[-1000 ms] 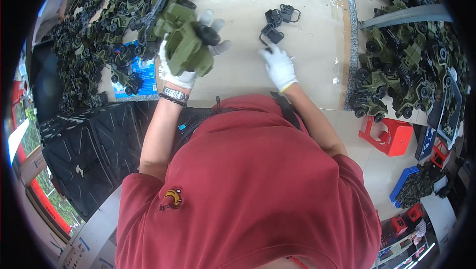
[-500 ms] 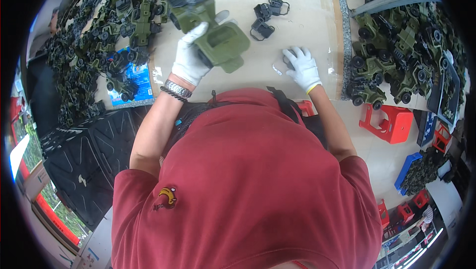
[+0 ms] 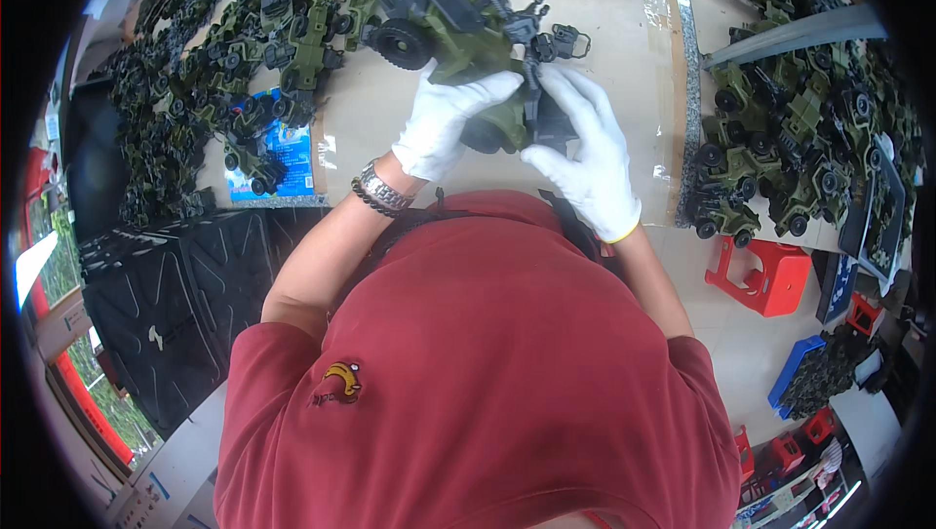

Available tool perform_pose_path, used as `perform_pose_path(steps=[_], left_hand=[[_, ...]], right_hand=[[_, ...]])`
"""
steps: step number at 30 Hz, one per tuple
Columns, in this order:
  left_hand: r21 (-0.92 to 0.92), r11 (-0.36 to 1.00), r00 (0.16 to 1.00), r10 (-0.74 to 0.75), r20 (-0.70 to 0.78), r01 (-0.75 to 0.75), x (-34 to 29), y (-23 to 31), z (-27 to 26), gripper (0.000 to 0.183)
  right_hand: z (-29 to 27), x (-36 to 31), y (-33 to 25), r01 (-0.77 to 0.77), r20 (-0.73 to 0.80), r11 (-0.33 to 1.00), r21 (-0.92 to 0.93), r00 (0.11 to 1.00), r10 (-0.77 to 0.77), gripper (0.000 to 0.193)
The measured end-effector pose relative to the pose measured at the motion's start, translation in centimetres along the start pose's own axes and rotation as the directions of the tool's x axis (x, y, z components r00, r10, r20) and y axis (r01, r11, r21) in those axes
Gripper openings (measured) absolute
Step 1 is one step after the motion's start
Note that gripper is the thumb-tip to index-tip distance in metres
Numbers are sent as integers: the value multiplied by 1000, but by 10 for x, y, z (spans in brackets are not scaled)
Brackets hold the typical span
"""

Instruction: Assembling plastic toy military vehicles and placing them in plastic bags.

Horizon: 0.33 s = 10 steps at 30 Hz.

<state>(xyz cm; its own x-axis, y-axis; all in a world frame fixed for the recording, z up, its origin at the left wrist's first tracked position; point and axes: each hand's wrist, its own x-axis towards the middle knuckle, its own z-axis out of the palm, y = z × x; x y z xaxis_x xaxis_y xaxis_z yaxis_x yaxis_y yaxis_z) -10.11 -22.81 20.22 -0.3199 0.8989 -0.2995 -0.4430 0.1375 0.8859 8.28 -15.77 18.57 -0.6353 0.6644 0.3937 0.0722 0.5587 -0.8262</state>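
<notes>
Above the table I hold an olive-green toy jeep (image 3: pixel 458 46) with black wheels and dark grey fittings, tilted with one big wheel toward the far left. My left hand (image 3: pixel 444 124), in a white glove, is closed around its side. At the end nearer my right side, my gloved right hand (image 3: pixel 590 154) pinches a dark grey plastic part (image 3: pixel 553 122) against the jeep. The fingers partly cover that part, so its full shape is hidden. Just beyond lies a loose black frame-like part (image 3: pixel 564 41) on the table (image 3: pixel 629 90).
Piles of similar toy jeeps cover the left (image 3: pixel 292 41) and right (image 3: pixel 780 139) sides. A blue printed sheet (image 3: pixel 297 163) lies under the left pile. Black crates (image 3: pixel 195 285) stand at lower left, a red stool (image 3: pixel 765 275) at right. A grey bar (image 3: pixel 799 34) crosses the right pile.
The jeep has been turned over and brought to the middle. My right hand has left the tabletop with a dark part and come up against the jeep.
</notes>
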Motion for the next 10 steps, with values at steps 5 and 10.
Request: perform_pose_path(steps=[5,10], left_hand=[[-49,999,999,-15,-48,12,-2,-1,2,34],[-10,998,995,57,-85,-58,-6,-6,1,40]], right_hand=[[7,-8,-7,-114,-109,979,172,985,134,79],[7,-11,-1,-99,-18,989,106,995,101,79]])
